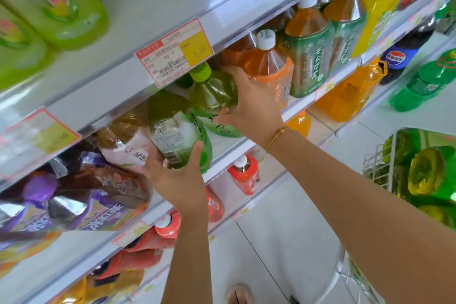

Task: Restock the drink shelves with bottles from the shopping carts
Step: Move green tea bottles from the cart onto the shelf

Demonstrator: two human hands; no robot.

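Two green-tea bottles lean on the middle shelf (237, 148). My left hand (177, 180) grips the base of the nearer green bottle (172, 126), thumb on its right side and fingers under it. My right hand (249, 103) holds the side of the farther bottle with the green cap (212, 91), fingers wrapped round its shoulder. Both bottles tilt with their tops under the shelf above. A wire shopping cart (380, 170) at the right holds more green bottles (427, 173).
A pink-labelled tea bottle (125, 145) sits left of my left hand, an orange-labelled one (269, 69) right of my right hand. Purple bottles (74, 200) fill the left. Red bottles (244, 175) stand on lower shelves. Price tags (175, 52) hang on the shelf edge. White floor lies below.
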